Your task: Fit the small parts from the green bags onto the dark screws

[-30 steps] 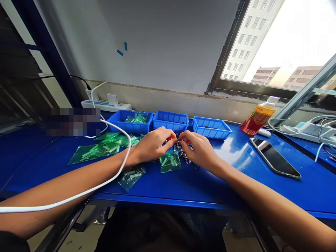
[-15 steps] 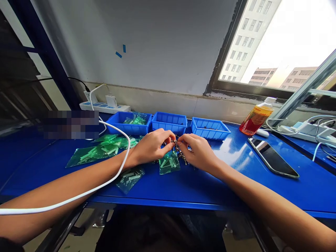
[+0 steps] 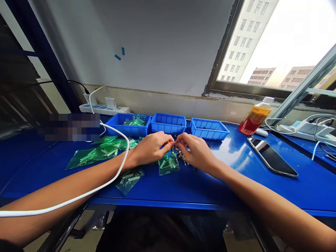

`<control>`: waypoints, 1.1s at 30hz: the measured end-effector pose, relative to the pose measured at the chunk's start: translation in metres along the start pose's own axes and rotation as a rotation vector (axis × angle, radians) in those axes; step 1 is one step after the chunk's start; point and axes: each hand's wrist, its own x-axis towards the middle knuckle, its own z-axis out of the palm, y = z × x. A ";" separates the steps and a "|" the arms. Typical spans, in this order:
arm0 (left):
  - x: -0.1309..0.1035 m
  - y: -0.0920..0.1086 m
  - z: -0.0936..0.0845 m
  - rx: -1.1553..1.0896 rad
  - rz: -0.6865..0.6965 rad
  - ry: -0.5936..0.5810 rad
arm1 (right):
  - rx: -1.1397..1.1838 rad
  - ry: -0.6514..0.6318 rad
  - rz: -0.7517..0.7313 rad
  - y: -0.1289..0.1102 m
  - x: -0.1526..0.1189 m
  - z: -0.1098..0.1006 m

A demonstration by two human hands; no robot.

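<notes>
My left hand [image 3: 152, 147] and my right hand [image 3: 196, 149] meet fingertip to fingertip over the blue table, each in a pinch. Between them is a small metal part [image 3: 175, 142], too tiny to make out well. Below the fingers lies a pile of small metal parts [image 3: 181, 157], partly covered by my right hand. A green bag [image 3: 168, 163] with pale sticks inside lies just under my fingertips. More green bags [image 3: 105, 151] are spread beside my left forearm, and one bag [image 3: 130, 180] lies nearer the table's front edge.
Behind my hands stand a left blue bin [image 3: 128, 130] holding green bags, a middle bin [image 3: 168, 128] and a right bin [image 3: 209, 133] with dark bits. A white cable [image 3: 115, 176] crosses my left forearm. At right are a bottle [image 3: 255, 117] and a phone [image 3: 271, 157].
The fingers of my left hand have closed up slightly around the small part, and its knuckles sit a little lower. The view has shifted slightly; nothing else has visibly moved.
</notes>
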 end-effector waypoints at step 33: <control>-0.001 0.001 -0.001 -0.047 -0.035 -0.035 | -0.028 -0.140 0.032 -0.001 0.001 -0.002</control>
